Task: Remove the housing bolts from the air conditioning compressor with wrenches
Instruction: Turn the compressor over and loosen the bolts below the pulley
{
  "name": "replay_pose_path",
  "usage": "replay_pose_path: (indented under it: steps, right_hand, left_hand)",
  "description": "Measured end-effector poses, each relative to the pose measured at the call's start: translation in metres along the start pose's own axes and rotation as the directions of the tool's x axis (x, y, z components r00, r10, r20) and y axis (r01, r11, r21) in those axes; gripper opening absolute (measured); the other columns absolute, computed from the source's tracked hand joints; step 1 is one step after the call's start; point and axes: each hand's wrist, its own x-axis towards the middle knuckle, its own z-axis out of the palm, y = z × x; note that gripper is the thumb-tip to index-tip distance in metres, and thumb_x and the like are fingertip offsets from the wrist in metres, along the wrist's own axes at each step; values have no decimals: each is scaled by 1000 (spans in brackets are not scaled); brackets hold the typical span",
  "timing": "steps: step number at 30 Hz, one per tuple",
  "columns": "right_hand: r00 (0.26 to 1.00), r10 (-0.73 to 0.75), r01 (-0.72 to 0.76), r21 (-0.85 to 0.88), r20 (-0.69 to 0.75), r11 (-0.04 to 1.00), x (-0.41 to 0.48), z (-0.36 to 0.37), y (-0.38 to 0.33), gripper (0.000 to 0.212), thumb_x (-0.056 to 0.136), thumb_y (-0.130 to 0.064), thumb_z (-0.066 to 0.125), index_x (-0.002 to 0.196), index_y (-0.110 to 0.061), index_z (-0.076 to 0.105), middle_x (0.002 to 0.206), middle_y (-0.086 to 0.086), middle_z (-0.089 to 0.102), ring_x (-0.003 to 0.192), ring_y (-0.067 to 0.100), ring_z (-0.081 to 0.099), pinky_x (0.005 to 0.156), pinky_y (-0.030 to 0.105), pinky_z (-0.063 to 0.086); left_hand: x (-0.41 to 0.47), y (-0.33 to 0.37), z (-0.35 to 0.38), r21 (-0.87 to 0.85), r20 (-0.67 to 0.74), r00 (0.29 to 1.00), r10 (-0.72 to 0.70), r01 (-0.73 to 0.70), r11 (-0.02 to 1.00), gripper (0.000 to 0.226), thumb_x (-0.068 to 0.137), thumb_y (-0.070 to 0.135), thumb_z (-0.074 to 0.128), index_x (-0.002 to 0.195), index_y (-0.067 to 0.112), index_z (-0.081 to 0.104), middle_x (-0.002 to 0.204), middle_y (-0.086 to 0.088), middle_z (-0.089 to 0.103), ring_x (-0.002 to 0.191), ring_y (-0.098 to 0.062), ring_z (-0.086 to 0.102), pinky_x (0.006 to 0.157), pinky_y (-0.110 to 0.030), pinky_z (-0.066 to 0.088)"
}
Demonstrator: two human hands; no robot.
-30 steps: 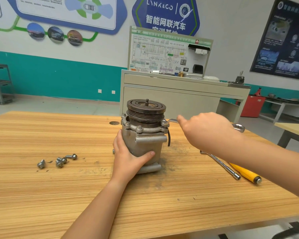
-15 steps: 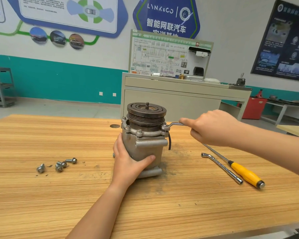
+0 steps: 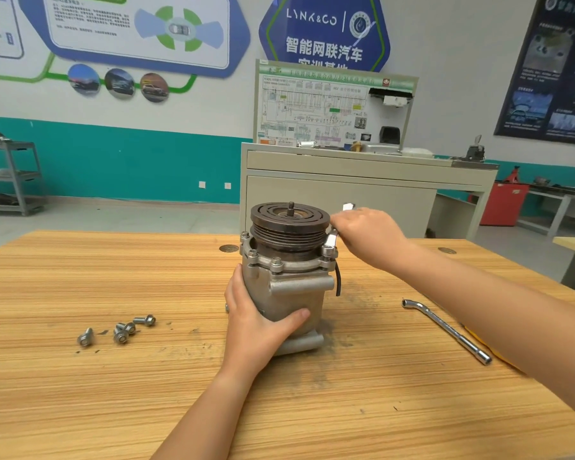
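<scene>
The compressor stands upright in the middle of the table, a bit nearer the far edge. My left hand wraps round its body, with the thumb across the front. My right hand has its fingers curled round the wrench, which sits on a housing bolt on the right side. The big dark pulley is right beside my knuckles, so it is a tight spot.

Four loose bolts lie toward the left edge. A bent socket wrench lies toward the right edge. My arm hides most of a yellow handle next to it.

A moment ago the wrench stuck out toward the right edge. Now my hand has swung in close to the pulley, and the wrench points toward the far edge.
</scene>
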Motion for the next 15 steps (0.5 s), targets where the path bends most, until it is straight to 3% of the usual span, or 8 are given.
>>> replay_pose_path:
  steps: [2,4,7,8,10,12,15]
  right_hand:
    - [984,150,-137,125,-97,983,-14,-4,4,30,98,-16,37,125,-7,49,94,9,66,84,29,62,63,35,46]
    - [946,268,-198,326,-185,924,-32,-17,3,34,98,-18,40,128,-4,45,70,5,58,59,26,55,46,28,33]
    - [930,235,-142,315,-281,938,-65,-42,-4,40,94,-12,47,132,-2,42,59,-1,48,46,25,47,44,25,28]
    - [945,212,-144,262,-251,954,-75,-50,-6,42,94,-14,47,134,-6,41,58,-3,47,46,25,47,45,26,29]
    - [979,198,-189,143,-55,972,-87,-62,-10,46,96,-24,38,142,-20,29,60,-10,41,54,21,46,47,30,34]
    - [975,201,-208,68,93,976,-93,-67,-12,47,98,-28,30,144,-30,17,69,-10,48,65,18,49,55,32,41]
    - [968,205,-213,44,144,976,-93,-68,-18,49,98,-25,30,143,-34,12,83,-5,59,73,18,55,59,31,44]
  left_hand:
    - [0,0,0,4,3,1000,-2,2,1000,125,55,40,88,149,30,5,150,11,13,138,-9,20,114,-35,27]
    - [0,1,0,7,7,1000,-3,3,1000,126,55,40,87,149,30,3,151,11,11,139,-10,19,114,-34,26]
    - [0,1,0,3,11,1000,-7,7,1000,126,55,41,87,149,31,3,151,11,12,139,-10,20,113,-34,27]
    - [0,0,0,0,10,1000,-8,8,1000,126,55,41,87,149,31,3,150,12,12,138,-9,21,112,-32,27]
    - [0,0,0,-1,3,1000,-5,5,1000,126,56,40,88,149,31,4,150,11,12,138,-9,21,110,-28,25]
    - [0,-1,1,4,-4,1000,-3,3,1000,125,56,39,88,149,30,5,151,10,13,138,-8,20,108,-24,23]
    - [0,-1,1,-1,-8,1000,2,-2,1000,125,56,37,88,149,30,6,150,10,13,137,-5,20,107,-23,22]
